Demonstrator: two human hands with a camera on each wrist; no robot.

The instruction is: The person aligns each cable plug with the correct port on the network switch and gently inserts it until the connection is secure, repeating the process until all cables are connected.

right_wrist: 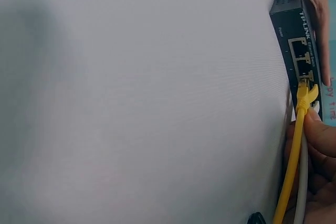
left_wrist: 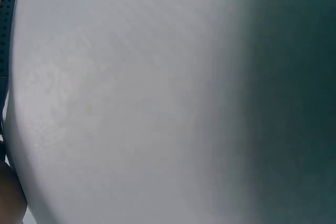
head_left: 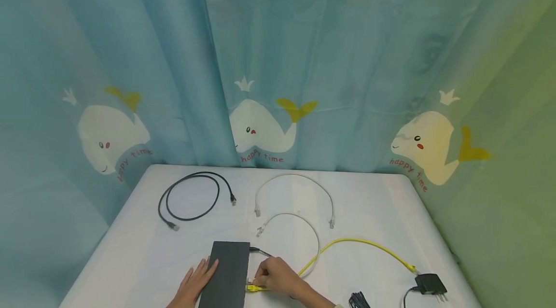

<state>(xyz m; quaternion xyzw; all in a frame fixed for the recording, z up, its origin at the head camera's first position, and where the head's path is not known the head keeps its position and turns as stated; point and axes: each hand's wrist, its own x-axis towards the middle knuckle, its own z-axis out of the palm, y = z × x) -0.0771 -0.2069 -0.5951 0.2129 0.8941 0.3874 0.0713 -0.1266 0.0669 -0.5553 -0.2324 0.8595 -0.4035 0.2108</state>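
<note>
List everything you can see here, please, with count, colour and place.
Box: one, black, table's near side
Yellow cable: one, yellow, plugged into box
Loose white cable: one, white, back middle
Held white cable: one, white, beside yellow cable
Looped cable: one, black, back left
Plug: one, black, box's right side
Adapter: one, black, table's right
Cord bundle: one, black, near edge
Table: one, white, beneath these
Curtain: count unclear, blue-green with white whales, behind table
Left hand: one, bare, on box
Right hand: one, bare, pinching held white cable
</note>
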